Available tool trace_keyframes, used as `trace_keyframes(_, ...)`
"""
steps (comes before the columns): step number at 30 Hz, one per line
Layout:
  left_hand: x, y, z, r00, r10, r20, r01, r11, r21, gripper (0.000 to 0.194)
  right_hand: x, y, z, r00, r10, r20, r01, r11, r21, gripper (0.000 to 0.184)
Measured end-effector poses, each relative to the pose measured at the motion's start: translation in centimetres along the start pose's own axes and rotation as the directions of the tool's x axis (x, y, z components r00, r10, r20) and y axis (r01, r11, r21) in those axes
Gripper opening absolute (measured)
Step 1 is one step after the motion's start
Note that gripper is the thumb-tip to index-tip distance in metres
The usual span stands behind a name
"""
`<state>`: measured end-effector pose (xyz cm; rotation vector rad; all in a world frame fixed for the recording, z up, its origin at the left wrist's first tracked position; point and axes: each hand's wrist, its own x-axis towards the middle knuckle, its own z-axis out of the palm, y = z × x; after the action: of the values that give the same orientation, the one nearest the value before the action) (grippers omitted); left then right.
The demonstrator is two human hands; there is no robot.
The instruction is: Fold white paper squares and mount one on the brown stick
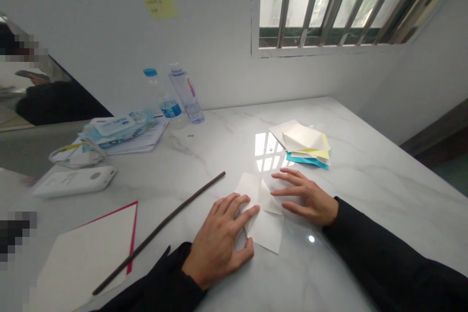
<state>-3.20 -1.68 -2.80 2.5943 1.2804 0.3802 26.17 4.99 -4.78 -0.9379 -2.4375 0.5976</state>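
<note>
A white sheet of paper (268, 231) with a folded corner lies on the marble-patterned table in front of me. My left hand (228, 234) rests on the paper's left side, palm down, its fingers spread and pressing on the surface. From the right, my right hand (302, 195) reaches to the paper's folded flap, with fingers stretched out and apart and the fingertips at its edge. Left of my left hand lies a thin dark brown stick (164, 224), one end resting over a pale sheet with a red edge (91, 243).
A stack of white, yellow and blue papers (302, 139) lies at the back right. Two plastic bottles (188, 97) stand by the wall. At left are a wipes packet (119, 126), papers, a cable and a white power bank (75, 180). A barred window is above.
</note>
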Motion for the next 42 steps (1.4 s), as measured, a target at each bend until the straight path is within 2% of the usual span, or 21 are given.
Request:
trace_keyframes(2,0.1,0.0,0.0,1.0,0.006,-0.005,-0.006,1.0,0.007,0.061,1.1,-0.1,0.3,1.0,0.009,-0.008,-0.009,0.996,-0.085,0.035)
trace_keyframes(6,0.1,0.0,0.1,1.0,0.008,-0.012,-0.007,1.0,0.009,0.061,2.1,-0.2,0.7,0.999,-0.015,0.048,0.023,0.985,-0.171,0.038)
trace_keyframes(11,0.0,0.0,0.2,1.0,0.008,-0.003,-0.008,1.0,0.006,0.061,2.1,-0.2,1.3,0.999,0.043,0.031,-0.035,0.973,-0.228,0.046)
trace_keyframes(17,0.1,-0.1,0.2,1.0,0.004,-0.012,-0.004,1.0,0.015,0.062,2.2,-0.3,1.5,0.999,0.048,0.006,-0.046,0.97,-0.237,0.051)
trace_keyframes(21,0.0,0.0,0.3,1.0,0.013,-0.015,-0.012,1.0,0.011,0.062,1.3,-0.4,1.0,0.999,0.006,0.036,0.002,0.976,-0.216,0.053)
trace_keyframes(26,0.1,-0.2,0.1,1.0,0.018,0.0,-0.018,1.0,-0.001,0.06,-0.8,-0.7,0.8,0.998,-0.053,0.021,0.056,0.98,-0.189,0.037)
trace_keyframes(29,0.2,-0.4,0.0,0.999,0.039,0.019,-0.039,0.999,-0.009,0.058,-2.3,-1.0,0.7,0.997,-0.069,0.019,0.072,0.982,-0.175,0.035)
trace_keyframes(34,0.3,-0.8,-0.1,0.998,0.042,0.039,-0.041,0.999,-0.017,0.056,-3.2,-3.2,-0.2,0.996,-0.084,0.039,0.088,0.988,-0.124,0.023)
trace_keyframes(36,0.2,-0.9,-0.1,0.998,0.048,0.042,-0.047,0.999,-0.026,0.058,-2.4,-5.0,0.0,0.993,-0.118,0.007,0.118,0.984,-0.135,0.029)
trace_keyframes(39,0.3,-1.1,-0.2,0.998,0.051,0.042,-0.05,0.998,-0.042,0.057,-0.6,-7.4,1.3,0.983,-0.17,0.066,0.179,0.97,-0.164,0.043)
trace_keyframes(42,0.4,-1.3,-0.2,0.997,0.054,0.062,-0.05,0.997,-0.06,0.052,0.6,-8.5,3.1,0.977,-0.178,0.119,0.199,0.96,-0.197,0.048)
